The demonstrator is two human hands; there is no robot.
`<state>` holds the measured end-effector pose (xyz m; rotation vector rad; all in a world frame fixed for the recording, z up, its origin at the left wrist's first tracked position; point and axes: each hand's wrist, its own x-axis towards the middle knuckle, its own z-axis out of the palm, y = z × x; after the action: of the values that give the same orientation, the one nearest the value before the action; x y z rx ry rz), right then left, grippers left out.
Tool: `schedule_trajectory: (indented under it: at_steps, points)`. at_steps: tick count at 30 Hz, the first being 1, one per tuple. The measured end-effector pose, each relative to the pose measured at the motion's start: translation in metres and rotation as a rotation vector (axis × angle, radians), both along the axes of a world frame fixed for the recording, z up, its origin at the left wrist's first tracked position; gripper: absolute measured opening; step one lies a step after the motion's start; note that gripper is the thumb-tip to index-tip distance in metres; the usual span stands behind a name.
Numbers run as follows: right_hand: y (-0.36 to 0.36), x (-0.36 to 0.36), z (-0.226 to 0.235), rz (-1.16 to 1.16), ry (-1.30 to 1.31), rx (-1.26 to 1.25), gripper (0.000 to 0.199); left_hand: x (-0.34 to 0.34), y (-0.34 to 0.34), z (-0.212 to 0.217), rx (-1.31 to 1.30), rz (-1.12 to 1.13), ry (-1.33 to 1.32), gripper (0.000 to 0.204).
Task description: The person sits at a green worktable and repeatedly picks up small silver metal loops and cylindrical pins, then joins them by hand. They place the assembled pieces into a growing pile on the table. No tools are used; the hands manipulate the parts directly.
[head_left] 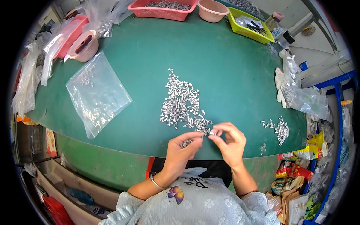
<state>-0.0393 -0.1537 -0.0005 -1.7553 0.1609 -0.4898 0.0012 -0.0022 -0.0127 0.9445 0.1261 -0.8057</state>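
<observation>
Two bare hands work at the near edge of the green table (210,56): the left hand (182,148) is cupped half-closed around a small clutch of metal pieces (185,143), a bangle (156,183) on its wrist, while the right hand (230,140) pinches a single small metal piece (212,132) between thumb and forefinger, its other fingers loosely curled. Just beyond both hands lies the main pile of metal pieces (182,103), too many to count. Right of that pile sits one smaller heap (281,130); left of it lies one clear plastic bag (96,93) holding a few pieces. Beyond the pile, along the table's far edge, stand one red tray (162,11), one pink bowl (212,9) and one green tray (250,23); far left of the pile sits a second pink bowl (84,45). One white glove (280,87) lies to the pile's right.
</observation>
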Motion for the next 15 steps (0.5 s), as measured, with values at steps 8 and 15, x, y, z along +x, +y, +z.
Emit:
schedule_trajectory:
  at_steps: [8, 15]
  points:
    - [0.002, -0.013, 0.015, 0.117, -0.194, -0.311, 0.025, -0.001, -0.001, 0.016, 0.090, -0.116, -0.225, 0.011]
    - [0.006, -0.021, 0.028, 0.042, -0.067, -0.222, 0.027, -0.004, -0.004, 0.022, 0.135, -0.024, -0.449, 0.009]
